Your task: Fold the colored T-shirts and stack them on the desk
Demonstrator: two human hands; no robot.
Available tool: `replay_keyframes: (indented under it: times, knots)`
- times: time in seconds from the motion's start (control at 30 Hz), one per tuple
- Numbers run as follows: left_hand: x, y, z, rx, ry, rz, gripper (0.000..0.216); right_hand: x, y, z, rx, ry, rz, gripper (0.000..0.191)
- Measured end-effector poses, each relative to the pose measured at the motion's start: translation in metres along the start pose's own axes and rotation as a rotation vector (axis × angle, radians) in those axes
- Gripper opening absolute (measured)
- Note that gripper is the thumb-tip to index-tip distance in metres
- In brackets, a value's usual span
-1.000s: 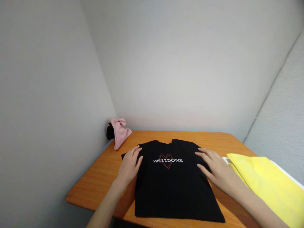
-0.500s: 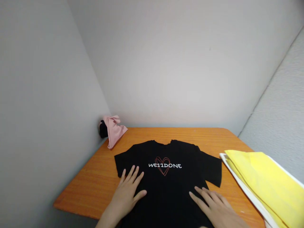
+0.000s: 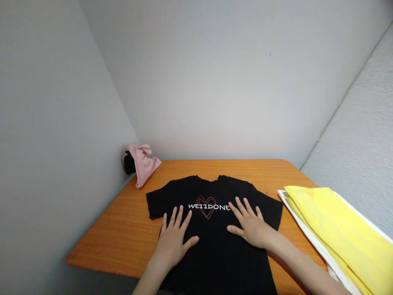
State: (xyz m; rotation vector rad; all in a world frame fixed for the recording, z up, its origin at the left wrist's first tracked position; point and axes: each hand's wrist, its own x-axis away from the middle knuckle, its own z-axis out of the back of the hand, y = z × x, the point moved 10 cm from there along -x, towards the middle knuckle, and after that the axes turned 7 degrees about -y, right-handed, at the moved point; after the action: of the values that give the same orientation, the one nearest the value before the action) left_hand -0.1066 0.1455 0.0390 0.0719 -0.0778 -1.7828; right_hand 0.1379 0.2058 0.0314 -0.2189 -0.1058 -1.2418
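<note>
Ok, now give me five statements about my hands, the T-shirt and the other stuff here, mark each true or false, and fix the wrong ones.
1. The black WE11DONE T-shirt lies spread on the wooden table. True.
2. The left hand is clenched in a fist. False: the left hand is open, fingers spread over the T-shirt.
3. The folded yellow cloth lies to the right of the T-shirt. True.
4. The right hand is gripping the yellow cloth. False: the right hand is open over the T-shirt.
5. The pink cloth is at the table's near edge. False: the pink cloth is at the far left corner.
</note>
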Motion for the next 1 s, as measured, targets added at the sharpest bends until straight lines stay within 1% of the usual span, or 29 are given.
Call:
replay_keyframes:
  times: [0.03,0.07,0.1,0.17,0.2,0.23,0.27,0.3,0.33,0.37,0.4,0.43,0.5,0.6,0.67,0.73,0.77,0.8,0.83,0.87,0.9,0.97,1.0]
  knots:
    - [0.004,0.009,0.007,-0.022,0.035,-0.023,0.069,-0.004,0.007,0.009,-0.026,0.033,0.011,0.088]
    - [0.009,0.025,0.014,-0.039,0.076,-0.077,0.069,-0.009,0.016,0.021,-0.038,0.087,0.009,0.086]
    - [0.015,0.049,0.017,-0.050,0.119,-0.172,0.071,-0.015,0.028,0.036,-0.038,0.155,-0.013,0.084]
    - [0.033,0.113,0.013,-0.049,0.228,-0.442,0.073,-0.031,0.057,0.062,-0.039,0.279,-0.112,0.077]
    - [0.043,0.145,0.006,-0.040,0.295,-0.572,0.071,-0.040,0.073,0.070,-0.049,0.312,-0.174,0.073]
    - [0.052,0.174,-0.005,-0.036,0.380,-0.673,0.063,-0.048,0.087,0.074,-0.065,0.325,-0.229,0.068]
    - [0.057,0.195,-0.014,-0.034,0.493,-0.698,0.048,-0.056,0.098,0.075,-0.082,0.323,-0.271,0.063]
    - [0.059,0.212,-0.026,-0.030,0.582,-0.702,0.038,-0.063,0.107,0.074,-0.094,0.310,-0.290,0.058]
    - [0.055,0.225,-0.038,-0.016,0.619,-0.682,0.030,-0.069,0.112,0.071,-0.097,0.295,-0.289,0.053]
    - [0.050,0.231,-0.048,0.008,0.644,-0.636,0.022,-0.073,0.114,0.068,-0.096,0.279,-0.273,0.047]
    - [0.044,0.235,-0.055,0.042,0.642,-0.597,0.016,-0.075,0.117,0.066,-0.095,0.267,-0.257,0.042]
    - [0.038,0.235,-0.059,0.084,0.622,-0.568,0.013,-0.076,0.119,0.064,-0.095,0.258,-0.243,0.038]
    - [0.032,0.231,-0.059,0.173,0.559,-0.548,0.016,-0.073,0.126,0.061,-0.101,0.248,-0.232,0.033]
    - [0.032,0.218,-0.047,0.316,0.434,-0.539,0.017,-0.068,0.138,0.061,-0.124,0.227,-0.241,0.031]
    - [0.032,0.201,-0.036,0.466,0.330,-0.473,0.015,-0.067,0.144,0.065,-0.143,0.214,-0.241,0.031]
    - [0.030,0.177,-0.028,0.696,0.193,-0.338,0.025,-0.068,0.141,0.077,-0.157,0.215,-0.224,0.030]
    - [0.031,0.163,-0.026,0.830,0.123,-0.254,0.031,-0.068,0.135,0.088,-0.167,0.227,-0.214,0.029]
    - [0.035,0.149,-0.025,0.967,0.065,-0.176,0.035,-0.069,0.127,0.101,-0.187,0.249,-0.201,0.028]
    - [0.040,0.136,-0.022,1.089,0.034,-0.117,0.037,-0.069,0.115,0.117,-0.214,0.280,-0.186,0.026]
    - [0.047,0.124,-0.016,1.177,0.041,-0.093,0.037,-0.071,0.099,0.134,-0.242,0.312,-0.165,0.024]
    - [0.055,0.113,-0.007,1.228,0.088,-0.095,0.034,-0.073,0.080,0.152,-0.267,0.341,-0.139,0.022]
    - [0.077,0.088,0.014,1.245,0.264,-0.110,0.023,-0.085,0.032,0.181,-0.290,0.370,-0.067,0.019]
    - [0.089,0.074,0.021,1.231,0.360,-0.094,0.018,-0.094,0.004,0.192,-0.287,0.370,-0.025,0.019]
